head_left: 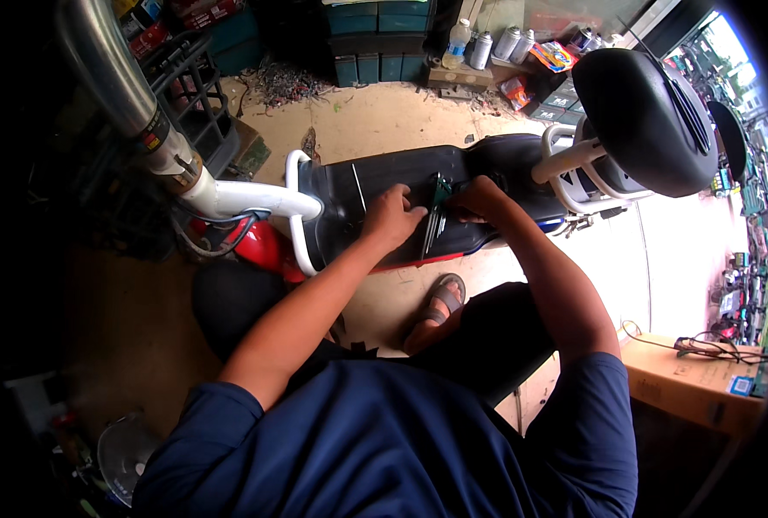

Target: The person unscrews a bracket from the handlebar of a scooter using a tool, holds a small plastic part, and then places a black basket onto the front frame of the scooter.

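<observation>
A scooter with a black deck (336, 186) lies across in front of me. Over the deck, my left hand (391, 220) has its fingers curled closed; what they hold, if anything, is hidden. A thin pale rod (357, 183) shows just left of its knuckles, and I cannot tell whether it is in the grip. My right hand (482, 201) has its fingers bent together at the side of a hex key set (438, 207), seemingly gripping it. The set has a green holder and several long silver keys slanting toward me, between both hands.
White steering column (259, 198) rises at left; a black padded seat (647, 121) stands at right. Behind are spray cans (506, 43), a bottle (456, 43) and dark green boxes (379, 67). Scraps (284, 86) litter the floor. A cardboard box (695, 380) with cables stands right. My sandalled foot (440, 311) is below.
</observation>
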A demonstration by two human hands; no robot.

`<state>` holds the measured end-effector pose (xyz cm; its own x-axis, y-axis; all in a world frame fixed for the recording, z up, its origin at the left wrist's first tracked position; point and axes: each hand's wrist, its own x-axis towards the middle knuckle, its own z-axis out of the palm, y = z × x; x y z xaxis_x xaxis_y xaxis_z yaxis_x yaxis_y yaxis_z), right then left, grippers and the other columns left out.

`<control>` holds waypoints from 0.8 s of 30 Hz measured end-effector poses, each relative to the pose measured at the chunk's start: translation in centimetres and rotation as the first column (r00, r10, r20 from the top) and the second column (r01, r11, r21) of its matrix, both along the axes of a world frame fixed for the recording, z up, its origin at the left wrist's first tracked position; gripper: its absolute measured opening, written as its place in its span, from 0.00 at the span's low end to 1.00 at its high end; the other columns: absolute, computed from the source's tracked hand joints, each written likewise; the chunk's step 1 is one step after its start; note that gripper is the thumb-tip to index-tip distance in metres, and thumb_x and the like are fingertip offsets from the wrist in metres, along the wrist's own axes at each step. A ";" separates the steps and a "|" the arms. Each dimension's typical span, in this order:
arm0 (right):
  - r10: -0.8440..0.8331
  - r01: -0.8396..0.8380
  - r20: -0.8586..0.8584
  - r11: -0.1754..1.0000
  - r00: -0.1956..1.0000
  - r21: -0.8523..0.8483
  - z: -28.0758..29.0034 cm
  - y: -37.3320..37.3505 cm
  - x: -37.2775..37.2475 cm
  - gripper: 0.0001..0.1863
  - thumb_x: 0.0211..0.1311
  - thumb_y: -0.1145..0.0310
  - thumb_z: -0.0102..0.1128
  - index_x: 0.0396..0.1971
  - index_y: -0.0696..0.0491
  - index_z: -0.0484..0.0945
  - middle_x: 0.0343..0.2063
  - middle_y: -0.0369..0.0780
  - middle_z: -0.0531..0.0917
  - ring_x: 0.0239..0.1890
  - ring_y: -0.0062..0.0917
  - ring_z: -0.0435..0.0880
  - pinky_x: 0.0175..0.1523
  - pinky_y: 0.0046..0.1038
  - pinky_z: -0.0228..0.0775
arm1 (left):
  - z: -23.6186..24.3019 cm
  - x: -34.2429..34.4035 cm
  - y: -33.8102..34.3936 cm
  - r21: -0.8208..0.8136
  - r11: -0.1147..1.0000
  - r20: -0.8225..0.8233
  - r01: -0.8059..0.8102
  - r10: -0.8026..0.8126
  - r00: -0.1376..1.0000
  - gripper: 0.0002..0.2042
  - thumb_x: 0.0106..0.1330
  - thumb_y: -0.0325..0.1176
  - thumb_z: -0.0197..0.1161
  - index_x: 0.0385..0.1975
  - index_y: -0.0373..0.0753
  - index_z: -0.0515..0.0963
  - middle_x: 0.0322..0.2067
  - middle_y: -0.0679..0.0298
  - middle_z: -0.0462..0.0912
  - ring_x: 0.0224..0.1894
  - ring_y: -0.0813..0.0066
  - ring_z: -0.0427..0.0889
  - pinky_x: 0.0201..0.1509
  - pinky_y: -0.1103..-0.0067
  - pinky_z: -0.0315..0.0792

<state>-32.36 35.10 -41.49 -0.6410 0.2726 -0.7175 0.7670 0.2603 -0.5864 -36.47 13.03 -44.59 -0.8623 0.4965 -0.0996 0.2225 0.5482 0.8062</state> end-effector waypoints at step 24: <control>0.137 -0.239 -0.562 0.965 0.815 -0.111 11.0 -2.5 2.6 0.16 0.71 0.60 0.68 0.41 0.60 0.85 0.27 0.33 0.83 0.30 0.15 0.79 0.37 0.20 0.71 | 6.7 0.6 -2.8 0.689 0.725 0.435 -0.021 -0.389 0.812 0.09 0.74 0.35 0.66 0.47 0.40 0.78 0.36 0.70 0.84 0.33 0.86 0.78 0.39 0.84 0.72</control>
<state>-29.80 32.60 -30.53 -0.9661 0.0135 -0.2577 0.2541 0.2247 -0.9407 -35.83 10.20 -37.89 -0.6528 0.7521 -0.0907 -0.3008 -0.1474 0.9422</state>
